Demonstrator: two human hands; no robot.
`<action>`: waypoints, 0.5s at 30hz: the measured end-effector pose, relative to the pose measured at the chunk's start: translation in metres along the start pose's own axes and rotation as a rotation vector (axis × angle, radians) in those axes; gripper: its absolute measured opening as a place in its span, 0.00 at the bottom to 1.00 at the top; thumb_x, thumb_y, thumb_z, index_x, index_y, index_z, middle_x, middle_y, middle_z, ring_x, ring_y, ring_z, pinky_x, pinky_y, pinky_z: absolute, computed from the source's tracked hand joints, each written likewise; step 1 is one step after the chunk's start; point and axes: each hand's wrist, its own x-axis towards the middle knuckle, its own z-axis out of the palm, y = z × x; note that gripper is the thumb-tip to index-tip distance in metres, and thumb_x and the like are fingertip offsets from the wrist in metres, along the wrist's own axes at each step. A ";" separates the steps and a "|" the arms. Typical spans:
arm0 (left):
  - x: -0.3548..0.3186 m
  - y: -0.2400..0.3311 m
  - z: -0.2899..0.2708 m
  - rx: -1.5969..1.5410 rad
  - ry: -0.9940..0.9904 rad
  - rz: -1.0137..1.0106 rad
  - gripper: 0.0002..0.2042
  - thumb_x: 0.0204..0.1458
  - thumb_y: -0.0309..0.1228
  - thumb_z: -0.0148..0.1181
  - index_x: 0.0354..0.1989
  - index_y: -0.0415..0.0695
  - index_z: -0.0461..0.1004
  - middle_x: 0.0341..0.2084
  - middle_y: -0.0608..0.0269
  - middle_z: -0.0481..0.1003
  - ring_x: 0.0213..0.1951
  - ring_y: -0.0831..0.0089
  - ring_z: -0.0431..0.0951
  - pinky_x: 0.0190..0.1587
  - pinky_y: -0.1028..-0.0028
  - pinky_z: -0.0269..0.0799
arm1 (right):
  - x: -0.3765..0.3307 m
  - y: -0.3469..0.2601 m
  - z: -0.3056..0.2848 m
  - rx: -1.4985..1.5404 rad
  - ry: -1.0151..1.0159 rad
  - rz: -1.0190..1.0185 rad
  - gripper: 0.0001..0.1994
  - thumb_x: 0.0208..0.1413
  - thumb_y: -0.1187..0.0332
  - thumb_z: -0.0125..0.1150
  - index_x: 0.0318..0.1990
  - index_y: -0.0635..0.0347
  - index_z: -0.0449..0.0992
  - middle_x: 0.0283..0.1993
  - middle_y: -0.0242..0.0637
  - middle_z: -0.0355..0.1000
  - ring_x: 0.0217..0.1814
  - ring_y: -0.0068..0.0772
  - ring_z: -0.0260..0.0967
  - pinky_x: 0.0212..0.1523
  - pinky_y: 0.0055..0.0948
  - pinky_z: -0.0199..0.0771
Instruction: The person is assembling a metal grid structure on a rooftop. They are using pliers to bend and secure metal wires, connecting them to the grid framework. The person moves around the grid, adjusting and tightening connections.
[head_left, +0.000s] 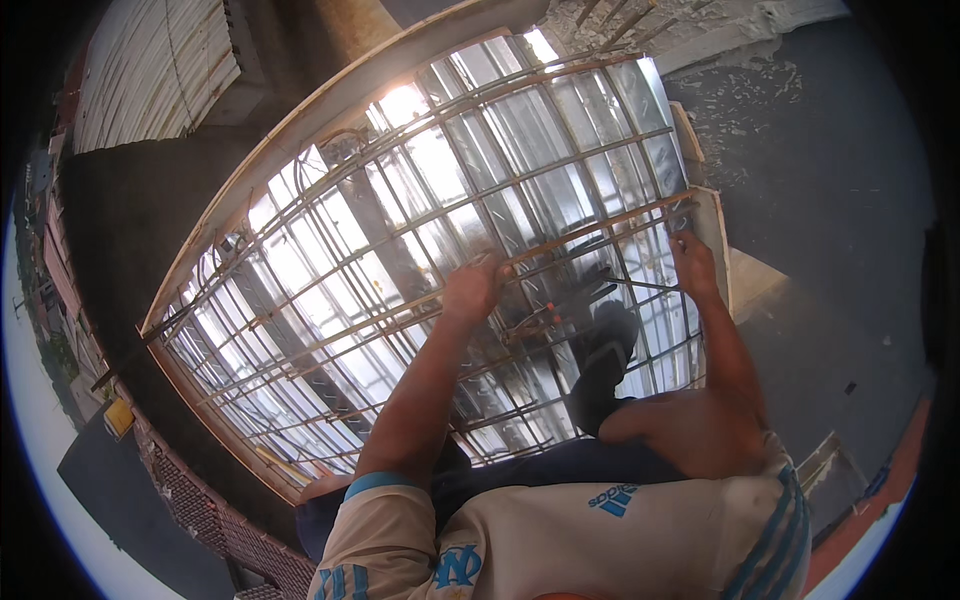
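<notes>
The left hand (475,287) has its fingers curled closely around a rusty bar (600,227), near the middle of the grid; the gap between thumb and fingers is small. The right hand (695,262) is bent, with its fingertips turned inward, just beside the other end of this bar. I cannot tell if these fingers close around something or only touch it. The rusty bar lies across the grid between the 2 hands, rising a little toward the right.

Under the hands, many thin bars (585,175) cross each other and make a grid of squares. Below them are shiny metal sheets (555,130), which reflect the light strongly. Between the hands and the body there is a dark object (560,312) with small red spots; its kind is too blurred to tell. A foot in a dark boot (607,360) is placed on the grid, nearer to the right arm than to the left one.

A wooden frame (245,180) with a curved look goes around the sheets. The person wears a light shirt (640,535) with blue stripes. On the right is a dark grey surface (830,190), with pale rubble (735,90) at its upper part. At the upper left is a ribbed roof (160,70), and at the lower left a tiled roof (205,505).
</notes>
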 end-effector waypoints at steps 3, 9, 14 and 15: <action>0.005 0.005 0.004 -0.064 0.076 -0.018 0.15 0.54 0.42 0.56 0.43 0.45 0.71 0.33 0.47 0.77 0.38 0.47 0.77 0.41 0.55 0.70 | -0.002 -0.009 -0.002 -0.102 -0.012 0.084 0.09 0.58 0.64 0.54 0.39 0.59 0.74 0.34 0.54 0.74 0.39 0.58 0.72 0.39 0.48 0.70; 0.002 -0.001 0.009 -0.152 0.144 -0.046 0.14 0.53 0.40 0.58 0.44 0.47 0.70 0.33 0.47 0.77 0.39 0.45 0.76 0.42 0.53 0.69 | -0.013 -0.001 -0.001 0.208 -0.032 0.138 0.10 0.58 0.66 0.52 0.42 0.59 0.75 0.34 0.53 0.75 0.39 0.57 0.73 0.40 0.47 0.71; 0.004 -0.007 0.008 -0.130 0.116 -0.033 0.13 0.54 0.39 0.57 0.44 0.48 0.70 0.33 0.47 0.77 0.38 0.45 0.76 0.40 0.53 0.70 | -0.027 -0.013 -0.010 0.162 -0.006 0.079 0.11 0.57 0.68 0.52 0.44 0.59 0.76 0.36 0.53 0.75 0.40 0.54 0.74 0.42 0.43 0.72; 0.004 -0.008 0.010 -0.122 0.129 -0.027 0.13 0.54 0.39 0.57 0.44 0.48 0.70 0.33 0.47 0.77 0.38 0.45 0.76 0.40 0.54 0.70 | -0.030 -0.018 -0.014 0.179 -0.003 0.043 0.11 0.56 0.68 0.52 0.43 0.59 0.76 0.36 0.53 0.75 0.40 0.53 0.74 0.42 0.43 0.72</action>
